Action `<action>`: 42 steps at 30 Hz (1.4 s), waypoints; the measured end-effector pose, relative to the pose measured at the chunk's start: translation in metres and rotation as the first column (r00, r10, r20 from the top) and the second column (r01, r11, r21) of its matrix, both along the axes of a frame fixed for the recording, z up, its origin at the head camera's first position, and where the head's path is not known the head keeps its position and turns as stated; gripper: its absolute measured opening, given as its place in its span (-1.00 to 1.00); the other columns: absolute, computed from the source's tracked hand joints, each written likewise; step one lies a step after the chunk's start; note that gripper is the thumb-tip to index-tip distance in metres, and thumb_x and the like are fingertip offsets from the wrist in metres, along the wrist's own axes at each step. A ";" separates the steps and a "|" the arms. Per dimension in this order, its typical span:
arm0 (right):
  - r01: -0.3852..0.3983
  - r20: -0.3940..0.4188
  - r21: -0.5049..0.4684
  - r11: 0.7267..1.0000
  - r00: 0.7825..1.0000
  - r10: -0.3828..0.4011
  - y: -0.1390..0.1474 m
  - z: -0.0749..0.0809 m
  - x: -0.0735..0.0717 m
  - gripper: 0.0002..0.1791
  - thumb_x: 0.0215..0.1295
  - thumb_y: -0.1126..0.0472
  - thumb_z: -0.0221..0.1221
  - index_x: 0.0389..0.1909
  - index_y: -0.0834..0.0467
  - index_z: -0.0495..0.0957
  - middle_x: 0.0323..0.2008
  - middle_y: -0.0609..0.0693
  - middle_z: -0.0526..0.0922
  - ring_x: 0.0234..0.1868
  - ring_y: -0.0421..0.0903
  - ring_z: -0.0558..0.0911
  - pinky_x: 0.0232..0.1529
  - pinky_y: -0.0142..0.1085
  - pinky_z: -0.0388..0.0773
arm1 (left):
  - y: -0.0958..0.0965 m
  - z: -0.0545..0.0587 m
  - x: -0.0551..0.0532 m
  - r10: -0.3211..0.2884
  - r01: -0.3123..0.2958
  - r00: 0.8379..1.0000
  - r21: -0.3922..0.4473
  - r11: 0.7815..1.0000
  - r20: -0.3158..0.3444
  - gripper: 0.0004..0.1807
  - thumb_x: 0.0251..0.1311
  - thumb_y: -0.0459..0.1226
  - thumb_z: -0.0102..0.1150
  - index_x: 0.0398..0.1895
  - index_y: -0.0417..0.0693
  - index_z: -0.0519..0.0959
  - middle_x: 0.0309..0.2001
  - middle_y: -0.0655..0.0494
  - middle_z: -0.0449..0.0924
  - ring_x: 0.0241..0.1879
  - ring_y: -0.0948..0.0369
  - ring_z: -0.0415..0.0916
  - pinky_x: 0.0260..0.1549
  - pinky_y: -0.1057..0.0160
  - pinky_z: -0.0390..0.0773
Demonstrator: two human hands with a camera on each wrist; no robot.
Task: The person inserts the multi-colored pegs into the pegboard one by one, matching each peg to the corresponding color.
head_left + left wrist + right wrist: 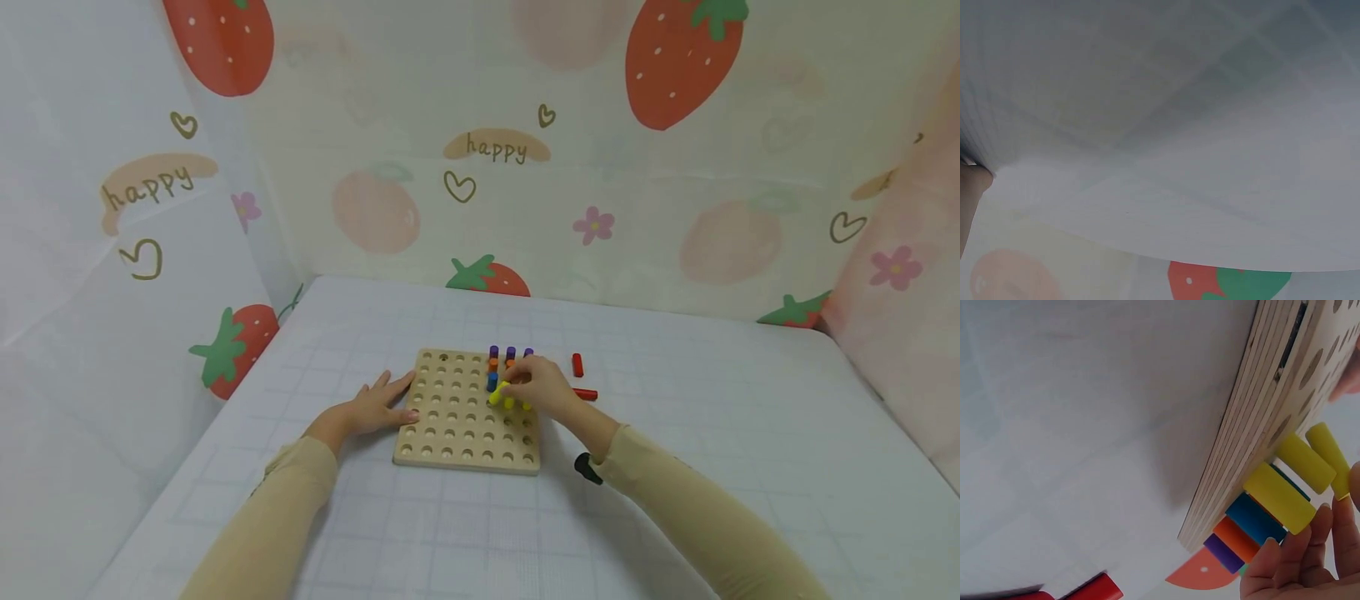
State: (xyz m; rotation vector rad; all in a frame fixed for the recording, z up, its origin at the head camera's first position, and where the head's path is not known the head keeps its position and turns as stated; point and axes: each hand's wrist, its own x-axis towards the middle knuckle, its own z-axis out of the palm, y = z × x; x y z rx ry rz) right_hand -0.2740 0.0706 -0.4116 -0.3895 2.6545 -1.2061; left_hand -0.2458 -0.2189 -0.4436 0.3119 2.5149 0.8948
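A square wooden pegboard (450, 433) with rows of round holes lies flat on the table. My left hand (378, 406) rests at its left edge, fingers spread and straight, thumb on the board's top. Over the right part of the board, my right hand (542, 386) pinches a yellow peg (498, 394) between thumb and fingertips, tilted above the holes. Beside it, two yellow pegs (1280, 499) stand upright in a row. Behind them are blue pegs (492, 382), orange pegs (492, 365) and purple pegs (511, 353), partly hidden by the hand.
Two red pegs, one upper (577, 365) and one lower (587, 394), lie loose on the table right of the board. A small black object (588, 468) shows under the right wrist. Strawberry-printed cloth (480, 225) hangs behind the white table (720, 467).
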 end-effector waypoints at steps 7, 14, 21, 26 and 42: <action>-0.042 -0.068 0.040 0.998 0.997 0.045 -0.002 -0.003 0.000 -0.85 0.16 0.32 0.36 -0.24 0.28 0.71 -0.41 0.01 0.48 -0.36 -0.09 0.41 -0.40 -0.36 0.34 | 0.002 0.002 0.002 0.002 -0.002 1.000 -0.003 1.000 -0.003 -0.03 0.31 0.05 0.13 0.55 -0.17 -0.16 0.49 -0.38 -0.32 0.46 -0.23 -0.53 0.32 -0.31 -0.42; -0.053 -0.082 0.060 0.997 0.995 0.058 -0.004 -0.005 0.001 -0.83 0.16 0.31 0.37 -0.22 0.25 0.73 -0.37 0.01 0.52 -0.35 -0.09 0.41 -0.40 -0.36 0.36 | 0.002 0.003 0.004 0.005 -0.005 1.000 -0.005 1.000 -0.002 -0.03 0.31 0.05 0.13 0.55 -0.17 -0.16 0.49 -0.38 -0.32 0.46 -0.24 -0.52 0.32 -0.31 -0.41; -0.070 -0.078 0.077 0.995 0.994 0.076 -0.005 -0.002 0.002 -0.79 0.19 0.29 0.35 -0.15 0.22 0.74 -0.37 -0.01 0.55 -0.36 -0.10 0.41 -0.41 -0.38 0.35 | 0.003 0.003 0.005 0.011 -0.011 1.000 -0.012 1.000 -0.006 -0.04 0.32 0.05 0.12 0.55 -0.16 -0.15 0.50 -0.38 -0.32 0.46 -0.24 -0.52 0.32 -0.32 -0.41; -0.091 -0.084 0.089 0.992 0.992 0.098 -0.004 -0.001 0.003 -0.80 0.19 0.30 0.34 -0.15 0.20 0.75 -0.42 0.00 0.50 -0.38 -0.10 0.38 -0.45 -0.38 0.29 | 0.003 0.005 0.006 0.013 -0.013 1.000 -0.010 1.000 -0.003 -0.03 0.31 0.07 0.12 0.55 -0.16 -0.16 0.50 -0.38 -0.33 0.46 -0.24 -0.53 0.32 -0.32 -0.41; -0.086 -0.045 0.136 0.987 0.995 0.093 0.015 0.006 0.003 -0.71 0.25 0.20 0.31 0.00 0.11 0.70 -0.30 0.03 0.51 -0.22 -0.02 0.42 -0.38 -0.31 0.38 | 0.004 0.006 0.008 0.031 -0.031 1.000 -0.016 0.999 0.004 -0.04 0.32 0.06 0.12 0.56 -0.11 -0.15 0.51 -0.34 -0.33 0.46 -0.23 -0.53 0.32 -0.32 -0.40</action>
